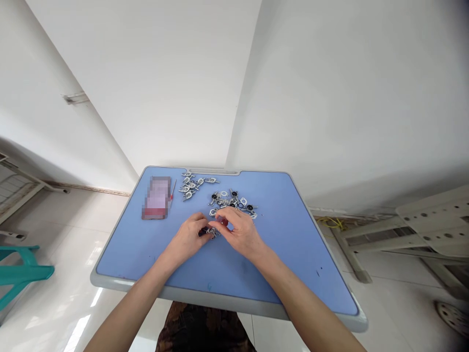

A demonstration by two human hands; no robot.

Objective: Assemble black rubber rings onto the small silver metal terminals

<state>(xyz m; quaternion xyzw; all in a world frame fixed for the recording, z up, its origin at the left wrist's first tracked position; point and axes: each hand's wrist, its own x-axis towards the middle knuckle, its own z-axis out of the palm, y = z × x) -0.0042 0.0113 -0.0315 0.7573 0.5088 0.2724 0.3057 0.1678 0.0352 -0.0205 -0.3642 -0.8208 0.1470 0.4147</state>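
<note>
Near the middle of the blue table [278, 254], my left hand [189, 236] pinches a small metal part [212, 232] with something dark at its left end. Just right of it, my right hand [240, 232] is closed on a small red, partly see-through object [222, 221], held over the metal part; the fingers hide most of it. Beyond my hands lies a loose pile of metal parts with black round pieces [250, 208] and flat oval plates [244, 201]. A second group of metal parts [188, 186] lies further back and to the left.
A phone-like device [157, 198], its screen blurred, lies at the table's left, with a thin red-ended tool [173, 190] beside it. White walls stand behind the table. A teal stool [25, 266] is on the floor at left, and a beige metal frame [432, 225] at right.
</note>
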